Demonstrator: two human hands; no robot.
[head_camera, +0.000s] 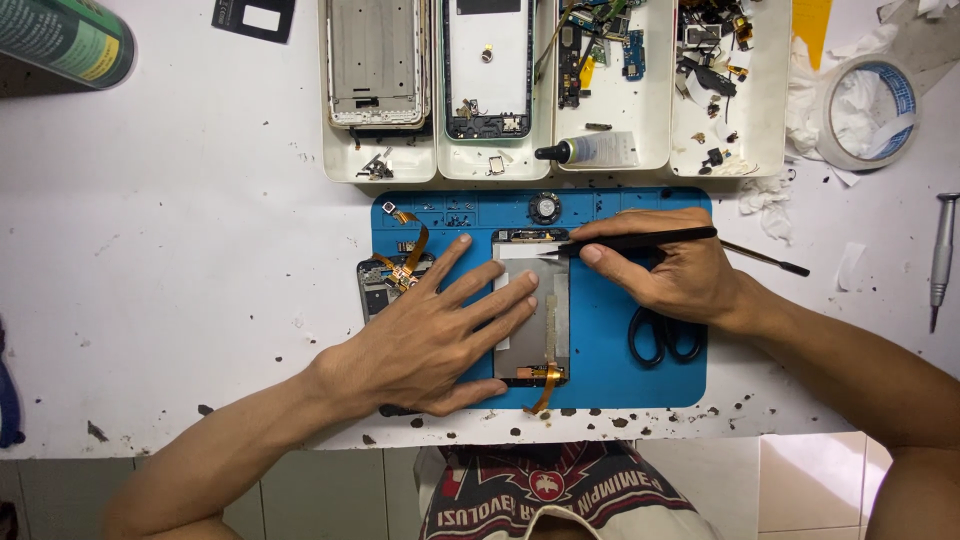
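A disassembled phone screen panel (545, 330) lies back side up on a blue work mat (600, 380), an orange flex cable at its near end. My left hand (430, 335) lies flat with spread fingers pressing on the panel's left side. My right hand (670, 270) grips black tweezers (640, 240), whose tips touch a white strip near the panel's top edge. A thin black tool (765, 258) sticks out to the right behind my right hand.
Black scissors (662, 335) lie on the mat under my right wrist. Another phone part with orange cables (395, 275) sits at the mat's left edge. White trays (555, 150) behind hold phone frames, small parts and a glue bottle (590, 150). Tape roll (868, 110) and screwdriver (942, 255) lie right.
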